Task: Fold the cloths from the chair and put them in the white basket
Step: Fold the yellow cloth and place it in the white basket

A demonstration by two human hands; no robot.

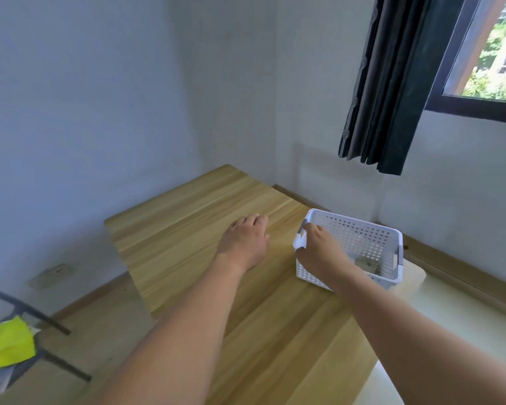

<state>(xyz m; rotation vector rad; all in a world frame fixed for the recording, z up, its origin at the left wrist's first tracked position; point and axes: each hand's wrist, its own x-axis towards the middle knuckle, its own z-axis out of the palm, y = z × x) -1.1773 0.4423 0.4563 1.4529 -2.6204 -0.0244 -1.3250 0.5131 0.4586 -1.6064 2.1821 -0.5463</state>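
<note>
We see a big wooden table (187,229), smooth with pale stripes. Our white basket (360,247) sits near its right edge; it is hard plastic, boxy and full of little holes. To move it well, we think we should slide it slowly, flat on the wood. The yellow cloth (8,343), soft and floppy, waits on the chair (41,317), far left. Our left hand (246,238) rests on the table, fingers loosely together. Our right hand (319,247) curls round the basket's rim.

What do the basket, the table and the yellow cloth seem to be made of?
Basket: likely white moulded plastic, since its walls carry even rows of holes. Table: wood or wood-look laminate, matte, with pale grain stripes. Yellow cloth: soft fabric, since it drapes and creases.
</note>
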